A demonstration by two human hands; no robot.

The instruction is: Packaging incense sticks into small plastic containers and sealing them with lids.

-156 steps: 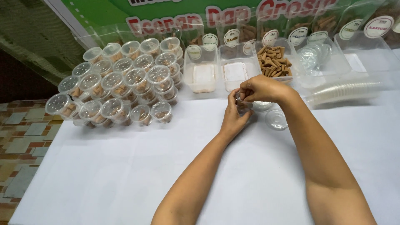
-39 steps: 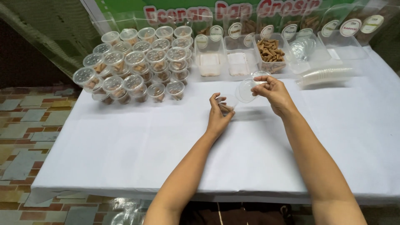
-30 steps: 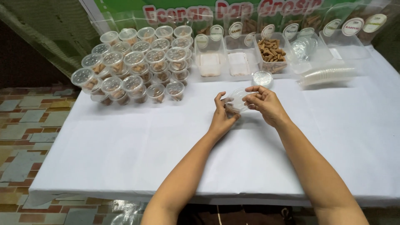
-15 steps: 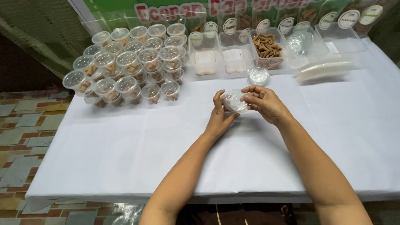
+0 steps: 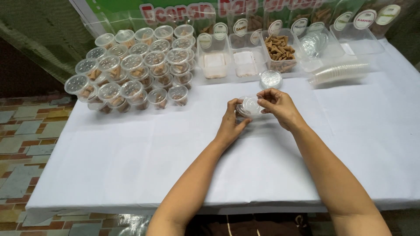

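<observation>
Near the middle of the bench, toward its far edge, the left hand and right hand both pinch a small clear plastic cup by its lidded rim. It looks light, thin and easily crushed; the rim seems the safest hold.

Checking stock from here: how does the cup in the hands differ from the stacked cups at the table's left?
The held cup sits alone between the left hand and right hand; the stacked cups are piled in tiers. The held cup's contents cannot be made out; the stacked cups show brown snack pieces. Both are clear plastic with lids.
</observation>
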